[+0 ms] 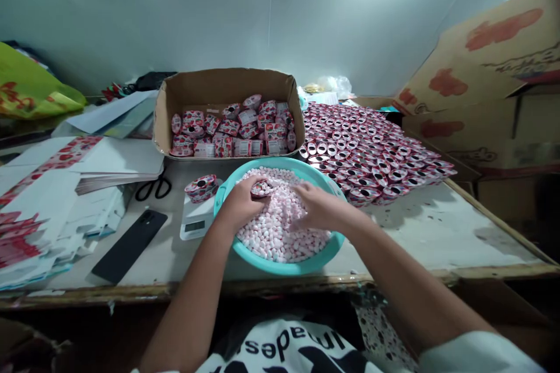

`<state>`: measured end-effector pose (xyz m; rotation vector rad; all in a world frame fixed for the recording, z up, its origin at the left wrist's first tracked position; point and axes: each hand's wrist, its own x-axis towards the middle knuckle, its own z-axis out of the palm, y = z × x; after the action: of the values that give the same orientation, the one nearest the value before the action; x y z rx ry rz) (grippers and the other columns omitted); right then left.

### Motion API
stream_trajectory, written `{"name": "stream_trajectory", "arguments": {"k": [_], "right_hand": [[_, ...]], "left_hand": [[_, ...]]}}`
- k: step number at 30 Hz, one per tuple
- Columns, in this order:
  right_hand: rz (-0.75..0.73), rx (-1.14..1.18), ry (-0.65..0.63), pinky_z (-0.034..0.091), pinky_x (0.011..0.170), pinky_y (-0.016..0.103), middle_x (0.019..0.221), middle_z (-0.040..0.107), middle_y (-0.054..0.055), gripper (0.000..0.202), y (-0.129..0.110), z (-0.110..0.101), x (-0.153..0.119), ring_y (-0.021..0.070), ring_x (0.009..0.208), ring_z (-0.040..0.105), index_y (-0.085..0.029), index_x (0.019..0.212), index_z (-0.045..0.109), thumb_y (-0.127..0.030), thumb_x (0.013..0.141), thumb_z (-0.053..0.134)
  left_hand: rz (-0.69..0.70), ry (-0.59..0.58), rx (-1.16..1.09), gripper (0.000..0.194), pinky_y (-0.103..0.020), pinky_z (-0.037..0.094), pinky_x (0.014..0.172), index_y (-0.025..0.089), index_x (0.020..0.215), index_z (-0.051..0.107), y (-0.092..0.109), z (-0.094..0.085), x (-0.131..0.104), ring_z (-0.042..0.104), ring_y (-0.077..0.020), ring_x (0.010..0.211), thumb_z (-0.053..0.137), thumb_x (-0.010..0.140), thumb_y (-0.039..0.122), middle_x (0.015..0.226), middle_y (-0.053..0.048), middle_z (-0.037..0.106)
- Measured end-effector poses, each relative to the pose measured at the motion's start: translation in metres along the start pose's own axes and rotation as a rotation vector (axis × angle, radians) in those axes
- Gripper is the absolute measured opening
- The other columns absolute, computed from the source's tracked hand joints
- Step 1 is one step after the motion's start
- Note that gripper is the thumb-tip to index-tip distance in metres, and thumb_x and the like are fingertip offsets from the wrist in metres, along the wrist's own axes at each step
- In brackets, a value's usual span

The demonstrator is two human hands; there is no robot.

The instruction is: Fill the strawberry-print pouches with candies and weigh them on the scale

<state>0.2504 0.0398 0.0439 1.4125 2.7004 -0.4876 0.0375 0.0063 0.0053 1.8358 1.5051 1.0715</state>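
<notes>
Across the basin (286, 268), pale-pink pellets (280, 236)

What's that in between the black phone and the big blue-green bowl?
A white scale with a red-patterned pack on it lies between the black phone and the blue-green bowl. The head view shows it.

the person wears a white top (284, 347) with large black lettering, seen upside down, and bold, heavy black shapes printed beside it. the right sleeve (476, 354) is short, loose and plain white. both forearms are uncovered, and the left hand (245, 203) and right hand (321, 207) are bare.
</notes>
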Motion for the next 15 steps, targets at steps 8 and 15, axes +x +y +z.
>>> {"name": "stream_trajectory", "arguments": {"k": [8,15], "right_hand": [[-0.061,-0.15,0.115,0.052,0.077,0.034,0.108,0.073,0.008,0.037,-0.029,-0.098,0.011,0.024,0.092,0.067,-0.021,0.114,0.073,-0.029,0.078,0.07],[-0.219,-0.099,0.252,0.051,0.074,0.028,0.095,0.074,0.005,0.023,-0.041,-0.047,0.014,0.0172,0.082,0.067,-0.019,0.092,0.076,-0.009,0.083,0.058]], "left_hand": [[-0.012,-0.025,0.017,0.042,-0.029,0.052,0.091,0.021,0.114,0.066,0.0,-0.001,0.004,0.067,-0.0216,0.101,0.072,0.073,0.019,0.111,-0.003,0.071],[0.08,-0.032,0.027,0.041,-0.034,0.05,0.096,0.021,0.119,0.065,-0.003,-0.001,0.003,0.064,-0.0243,0.11,0.068,0.079,0.022,0.117,-0.005,0.07]]}}
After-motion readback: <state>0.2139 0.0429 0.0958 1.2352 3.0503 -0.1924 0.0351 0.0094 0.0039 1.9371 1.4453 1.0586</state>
